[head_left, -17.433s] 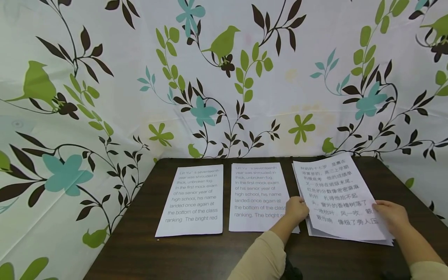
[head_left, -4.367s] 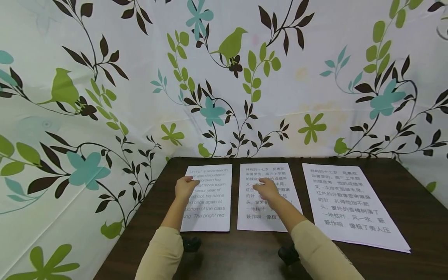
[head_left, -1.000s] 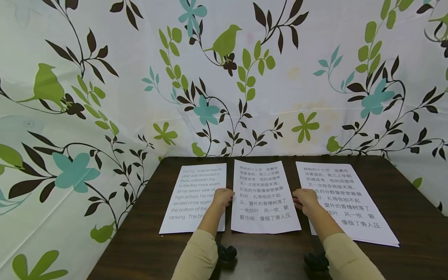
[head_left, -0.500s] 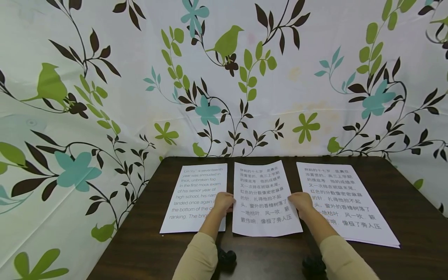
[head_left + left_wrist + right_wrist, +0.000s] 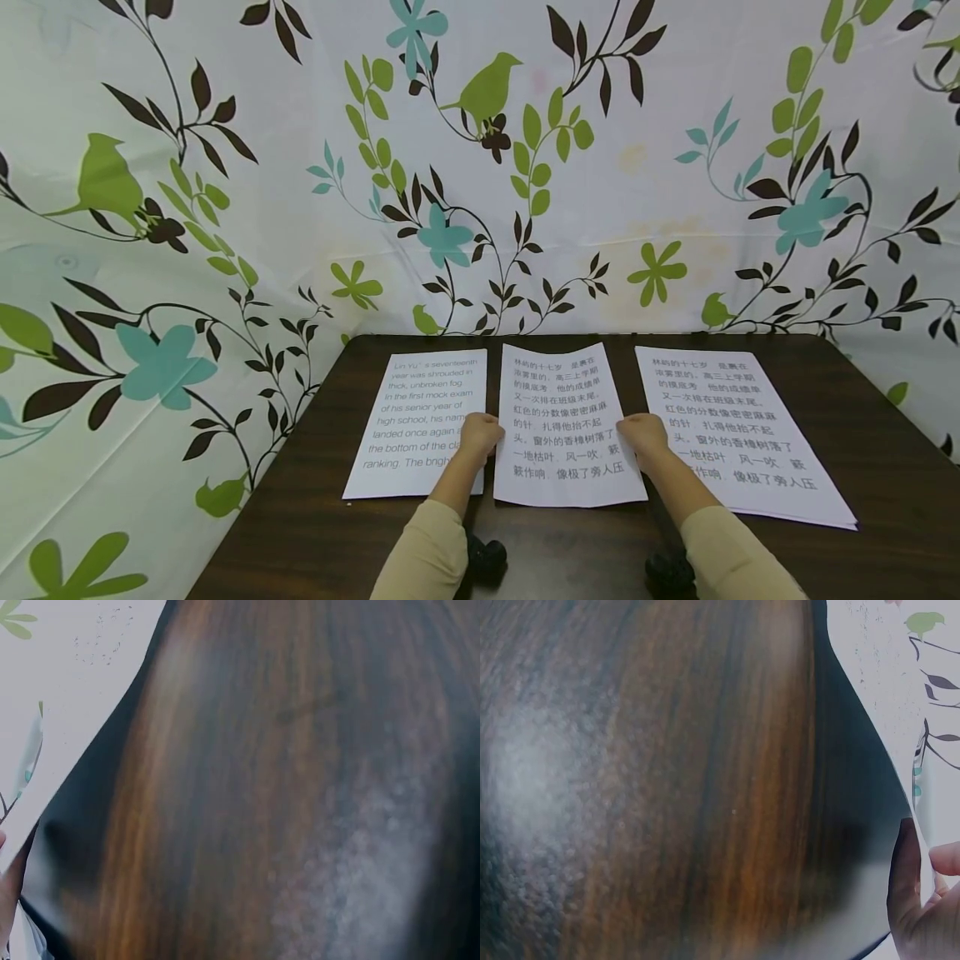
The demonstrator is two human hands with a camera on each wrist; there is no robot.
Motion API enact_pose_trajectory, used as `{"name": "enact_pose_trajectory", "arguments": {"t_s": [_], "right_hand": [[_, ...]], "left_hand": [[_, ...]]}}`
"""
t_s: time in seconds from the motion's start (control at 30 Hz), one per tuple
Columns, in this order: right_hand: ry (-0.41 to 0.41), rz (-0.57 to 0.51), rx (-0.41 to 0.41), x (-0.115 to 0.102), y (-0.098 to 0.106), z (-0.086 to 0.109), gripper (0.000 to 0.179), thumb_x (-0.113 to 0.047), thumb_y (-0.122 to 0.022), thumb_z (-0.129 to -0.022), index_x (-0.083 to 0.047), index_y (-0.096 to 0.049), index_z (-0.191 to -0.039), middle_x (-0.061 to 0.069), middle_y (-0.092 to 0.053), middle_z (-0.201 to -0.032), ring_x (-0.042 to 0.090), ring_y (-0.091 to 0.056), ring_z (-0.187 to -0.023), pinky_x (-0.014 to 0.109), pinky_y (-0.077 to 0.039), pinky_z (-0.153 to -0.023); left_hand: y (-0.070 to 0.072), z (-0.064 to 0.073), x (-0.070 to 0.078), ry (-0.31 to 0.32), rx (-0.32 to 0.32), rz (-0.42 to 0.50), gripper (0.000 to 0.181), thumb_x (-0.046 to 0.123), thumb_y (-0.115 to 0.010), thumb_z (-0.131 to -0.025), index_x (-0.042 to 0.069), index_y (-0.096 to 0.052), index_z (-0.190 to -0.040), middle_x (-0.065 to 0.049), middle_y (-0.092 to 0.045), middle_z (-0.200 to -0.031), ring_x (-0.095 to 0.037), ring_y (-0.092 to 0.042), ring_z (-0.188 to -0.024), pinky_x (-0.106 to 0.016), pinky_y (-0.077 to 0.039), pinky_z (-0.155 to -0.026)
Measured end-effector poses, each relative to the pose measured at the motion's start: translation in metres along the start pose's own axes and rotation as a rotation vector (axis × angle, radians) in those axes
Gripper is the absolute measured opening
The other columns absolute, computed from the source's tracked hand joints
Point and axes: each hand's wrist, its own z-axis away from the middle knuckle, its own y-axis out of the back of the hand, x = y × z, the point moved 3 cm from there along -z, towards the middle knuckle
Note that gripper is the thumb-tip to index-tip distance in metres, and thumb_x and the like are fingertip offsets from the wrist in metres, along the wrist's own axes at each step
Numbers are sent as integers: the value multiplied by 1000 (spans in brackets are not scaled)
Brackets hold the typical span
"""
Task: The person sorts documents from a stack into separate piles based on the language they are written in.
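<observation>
A white sheet of paper (image 5: 561, 421) with printed Chinese text is in the middle of the head view, its lower part bowed; whether more sheets lie under it cannot be told. My left hand (image 5: 480, 435) holds its left edge, my right hand (image 5: 643, 437) its right edge. In the right wrist view the paper (image 5: 877, 682) stands up off the table, pinched between thumb and fingers of the right hand (image 5: 922, 919). At the left wrist view's border, only a sliver of the left hand (image 5: 6, 907) shows beside the paper (image 5: 82, 712).
To the left lies a page of English text (image 5: 411, 408), partly behind the left hand. A stack topped with Chinese text (image 5: 738, 433) lies to the right. The dark wooden table (image 5: 300, 533) meets a patterned cloth (image 5: 570, 275) behind. Black wrist devices (image 5: 487, 560) hang under the forearms.
Earlier the middle pile showed English text and the hands held the right stack; later they hovered over the left and middle pages. Since one second ago, the right hand has closed on the middle page's edge.
</observation>
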Motion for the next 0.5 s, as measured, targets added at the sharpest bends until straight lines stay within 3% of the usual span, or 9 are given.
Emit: {"name": "enact_pose_trajectory", "arguments": {"t_s": [0.17,0.5], "right_hand": [[25,52,7,0,4,-2,28,-5,-42,-81,15,-53,-96,20,-57,-79,26,-56,-68,33,-47,-59],[-18,161,32,-5,17,-4,32,-10,-38,-83,12,-52,-102,17,-55,-80,23,-55,-66,30,-45,-58]], "left_hand": [[-1,-1,3,-15,7,-5,22,-3,-52,-69,-7,-63,-87,-10,-54,-66,-14,-43,-47,-23,-37,-41],[-4,-2,16,-66,25,31,22,-5,-50,-65,-6,-63,-83,-11,-57,-72,-20,-49,-55,-26,-40,-43]]}}
